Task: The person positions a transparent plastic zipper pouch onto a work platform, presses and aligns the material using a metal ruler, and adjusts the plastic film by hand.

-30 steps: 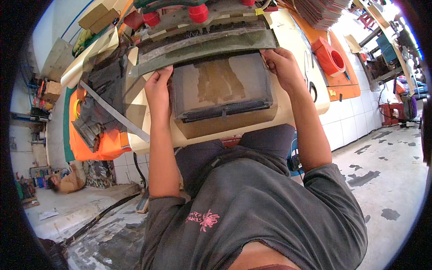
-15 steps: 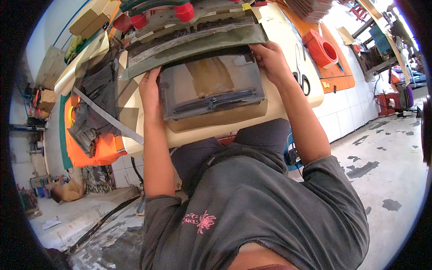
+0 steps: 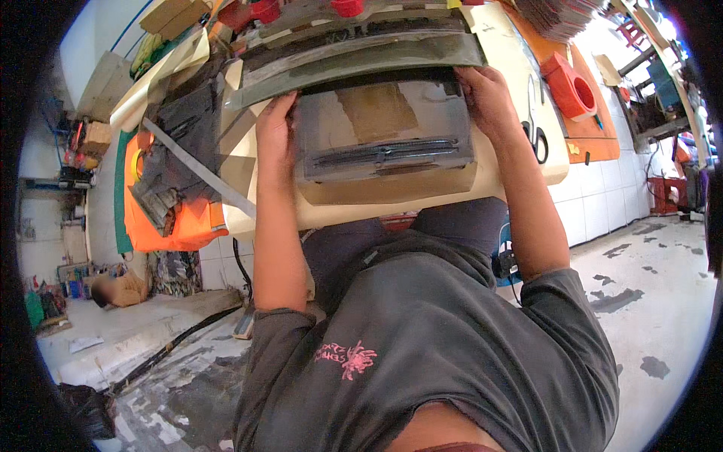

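Observation:
A dark, see-through zippered panel lies before me, its black zipper running along the near side. A brown patch shows in its middle. Along its far edge runs a long, curved olive-green strip. My left hand is closed at the panel's left side, thumb up by the strip's lower edge. On the opposite side my right hand pinches the far right corner, where strip and panel meet. Both hands' undersides are hidden. Brown sheet material shows beneath the near edge.
Cream sheeting covers the table. To the right are black-handled scissors and a red holder with a round opening. Dark mesh material, a grey strip and orange cloth lie left. Another person is low at far left.
The whole view has shifted, so the scene sits farther right and slightly higher. Both hands keep about the same places on the panel and strip.

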The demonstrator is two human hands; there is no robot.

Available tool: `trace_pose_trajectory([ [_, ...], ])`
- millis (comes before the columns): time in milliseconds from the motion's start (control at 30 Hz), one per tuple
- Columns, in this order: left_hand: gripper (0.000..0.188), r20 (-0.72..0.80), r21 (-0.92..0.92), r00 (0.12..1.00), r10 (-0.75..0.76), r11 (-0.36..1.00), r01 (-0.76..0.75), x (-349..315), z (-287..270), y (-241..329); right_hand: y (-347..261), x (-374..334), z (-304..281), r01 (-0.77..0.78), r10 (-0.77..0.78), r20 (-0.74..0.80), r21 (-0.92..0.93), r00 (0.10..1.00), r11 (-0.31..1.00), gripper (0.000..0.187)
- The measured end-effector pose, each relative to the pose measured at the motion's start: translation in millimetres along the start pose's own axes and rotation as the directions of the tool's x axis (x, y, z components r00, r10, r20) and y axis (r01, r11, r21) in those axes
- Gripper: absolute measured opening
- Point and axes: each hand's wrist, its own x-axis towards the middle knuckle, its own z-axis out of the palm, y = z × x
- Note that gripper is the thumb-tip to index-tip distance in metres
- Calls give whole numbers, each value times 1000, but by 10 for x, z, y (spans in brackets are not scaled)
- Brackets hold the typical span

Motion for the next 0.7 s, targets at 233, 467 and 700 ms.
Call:
trace_pose_trajectory([
  [233, 26, -21, 19, 988, 151, 988, -150, 2, 12, -25, 20, 39, -21, -72, 72, 13, 10, 997, 997, 12],
  [467, 36, -76, 238, 975, 211, 953, -188, 143, -65, -113, 103, 148, -158, -65, 61, 60, 65, 996, 996, 8],
  [700, 43, -123, 521, 959, 255, 839, -157, 119, 17, -34, 31, 95, -120, -65, 64, 23, 39, 998, 997, 6],
])
